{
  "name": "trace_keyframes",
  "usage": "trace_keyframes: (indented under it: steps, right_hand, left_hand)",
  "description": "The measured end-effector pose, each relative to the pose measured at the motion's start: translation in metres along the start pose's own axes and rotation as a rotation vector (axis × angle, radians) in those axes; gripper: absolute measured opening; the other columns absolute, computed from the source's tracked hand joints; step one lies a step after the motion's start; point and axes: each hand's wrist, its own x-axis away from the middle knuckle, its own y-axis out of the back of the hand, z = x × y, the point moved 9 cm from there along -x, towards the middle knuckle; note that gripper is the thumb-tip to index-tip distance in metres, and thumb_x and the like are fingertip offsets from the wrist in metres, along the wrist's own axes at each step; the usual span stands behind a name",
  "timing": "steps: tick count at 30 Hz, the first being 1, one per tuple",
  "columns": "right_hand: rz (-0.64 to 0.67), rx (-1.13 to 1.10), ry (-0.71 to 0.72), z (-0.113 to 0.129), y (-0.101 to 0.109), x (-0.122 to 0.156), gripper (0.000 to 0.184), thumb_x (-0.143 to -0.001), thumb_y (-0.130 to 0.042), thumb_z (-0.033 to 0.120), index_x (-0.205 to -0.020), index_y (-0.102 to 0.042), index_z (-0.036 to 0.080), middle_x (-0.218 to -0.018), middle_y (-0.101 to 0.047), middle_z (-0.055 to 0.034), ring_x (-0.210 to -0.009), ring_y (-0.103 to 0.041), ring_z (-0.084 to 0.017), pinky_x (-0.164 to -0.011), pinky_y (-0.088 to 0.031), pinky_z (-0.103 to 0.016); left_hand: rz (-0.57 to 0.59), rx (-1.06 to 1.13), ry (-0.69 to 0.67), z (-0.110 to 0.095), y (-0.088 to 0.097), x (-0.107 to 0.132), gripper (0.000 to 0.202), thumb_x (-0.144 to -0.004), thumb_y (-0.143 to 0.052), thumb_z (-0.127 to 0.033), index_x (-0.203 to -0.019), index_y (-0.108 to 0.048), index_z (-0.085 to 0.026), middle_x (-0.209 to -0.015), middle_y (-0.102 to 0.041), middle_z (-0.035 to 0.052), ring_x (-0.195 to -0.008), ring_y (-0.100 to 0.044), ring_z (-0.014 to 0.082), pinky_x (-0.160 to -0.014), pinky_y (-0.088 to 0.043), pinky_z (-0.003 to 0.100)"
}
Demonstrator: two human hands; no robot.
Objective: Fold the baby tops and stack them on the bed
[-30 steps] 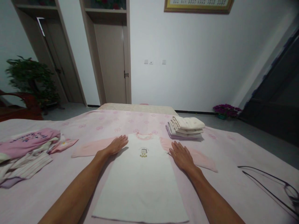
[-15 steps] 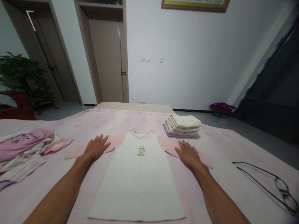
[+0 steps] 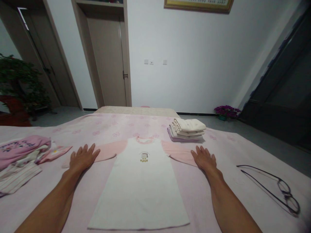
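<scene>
One big pink sheet [image 3: 227, 155] covers the whole surface, so everything gets a soft, flat base. Next biggest is the long white shirt [image 3: 141, 194], print side up, square in front of the person, hem nearest, neckline away, sleeves [image 3: 109, 150] stretched out sideways. I'd guess it's centred so both arms reach it equally. Left of it there's a loose clothes heap [image 3: 24, 149], probably off to the side to leave the shirt room. A folded stack [image 3: 187, 129] sits just past the right sleeve, not touching, close without crowding. Glasses [image 3: 286, 194] lie off right, temples out, apart from the shirt. Both hands are flat, fingers spread, gripping nothing: left hand [image 3: 84, 158] and right hand [image 3: 205, 158] each rest on an outer sleeve, seemingly keeping it smooth. Smallest bit: the little chest print [image 3: 144, 157].
</scene>
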Motion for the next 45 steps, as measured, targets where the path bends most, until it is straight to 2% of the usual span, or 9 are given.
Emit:
trace_keyframes:
  steps: [6,11,15,20,23,34,39,42,45]
  right_hand:
    - [-0.178,0.04,-0.016,-0.002,0.007,0.006,0.058,-0.099,-0.025,0.043,-0.146,-0.047,0.018,-0.157,-0.039,-0.0097,-0.145,-0.03,-0.031,-0.118,-0.009,-0.054]
    - [-0.332,0.076,0.149,0.024,0.026,0.017,0.051,-0.098,-0.026,0.031,-0.138,-0.055,0.019,-0.149,-0.05,-0.0072,-0.142,-0.035,-0.025,-0.12,-0.002,-0.048]
    - [-0.26,0.058,0.265,0.052,0.024,0.023,0.051,-0.099,-0.027,0.034,-0.141,-0.052,0.018,-0.15,-0.05,-0.0067,-0.142,-0.035,-0.025,-0.12,-0.006,-0.046]
    - [-0.089,0.041,0.289,0.059,0.003,0.02,0.055,-0.101,-0.025,0.043,-0.147,-0.045,0.02,-0.156,-0.04,-0.0064,-0.144,-0.033,-0.027,-0.118,-0.018,-0.049]
    - [-0.054,0.049,0.282,0.054,-0.003,0.016,0.058,-0.102,-0.024,0.045,-0.151,-0.04,0.02,-0.16,-0.034,-0.0058,-0.147,-0.028,-0.026,-0.118,-0.019,-0.049]
    - [-0.054,0.054,0.28,0.052,-0.003,0.013,0.058,-0.102,-0.023,0.046,-0.151,-0.04,0.02,-0.16,-0.033,-0.0058,-0.148,-0.027,-0.026,-0.119,-0.02,-0.048]
    - [-0.061,0.056,0.281,0.052,-0.003,0.012,0.057,-0.102,-0.025,0.046,-0.15,-0.041,0.02,-0.159,-0.035,-0.0063,-0.147,-0.028,-0.026,-0.118,-0.021,-0.048]
    - [-0.077,0.057,0.286,0.054,-0.002,0.012,0.057,-0.102,-0.025,0.045,-0.149,-0.042,0.02,-0.158,-0.036,-0.0066,-0.146,-0.03,-0.026,-0.118,-0.023,-0.048]
    - [-0.084,0.055,0.289,0.055,-0.001,0.013,0.057,-0.102,-0.026,0.045,-0.149,-0.043,0.019,-0.158,-0.038,-0.0069,-0.146,-0.031,-0.027,-0.117,-0.023,-0.048]
  left_hand:
    - [-0.049,0.032,0.073,0.011,0.007,0.007,0.067,-0.096,-0.028,-0.059,-0.15,-0.042,-0.022,-0.158,-0.035,0.0163,-0.144,-0.031,0.0401,-0.112,-0.021,0.061]
    - [-0.141,-0.041,0.054,0.002,0.026,0.02,0.062,-0.097,-0.027,-0.052,-0.146,-0.046,-0.019,-0.153,-0.041,0.0193,-0.14,-0.035,0.0409,-0.109,-0.024,0.062]
    - [-0.259,-0.008,-0.093,-0.021,0.042,0.028,0.055,-0.097,-0.029,-0.037,-0.144,-0.049,-0.015,-0.154,-0.042,0.0142,-0.144,-0.033,0.0329,-0.116,-0.022,0.053]
    - [-0.141,0.18,-0.457,-0.067,0.03,0.035,0.056,-0.098,-0.03,-0.043,-0.143,-0.053,-0.018,-0.151,-0.049,0.0078,-0.144,-0.037,0.0257,-0.118,-0.03,0.044]
    - [-0.082,0.175,-0.529,-0.078,0.02,0.038,0.06,-0.1,-0.027,-0.049,-0.146,-0.049,-0.019,-0.155,-0.042,0.0079,-0.145,-0.035,0.0259,-0.118,-0.028,0.044]
    - [-0.072,0.013,-0.084,-0.018,0.012,0.022,0.058,-0.1,-0.03,-0.048,-0.151,-0.041,-0.022,-0.158,-0.037,0.0144,-0.144,-0.033,0.0365,-0.113,-0.023,0.059]
    - [-0.263,0.106,-0.086,-0.011,0.043,0.029,0.045,-0.098,-0.035,-0.038,-0.127,-0.064,-0.018,-0.14,-0.057,0.0149,-0.133,-0.047,0.0342,-0.109,-0.031,0.054]
    - [-0.415,0.403,-0.224,-0.034,0.071,0.044,0.035,-0.096,-0.042,-0.036,-0.111,-0.069,-0.019,-0.123,-0.068,0.0102,-0.116,-0.06,0.0255,-0.103,-0.042,0.039]
    - [-0.409,0.694,-0.355,-0.071,0.08,0.058,0.029,-0.093,-0.05,-0.041,-0.1,-0.069,-0.021,-0.103,-0.072,0.0053,-0.091,-0.065,0.0198,-0.083,-0.051,0.03]
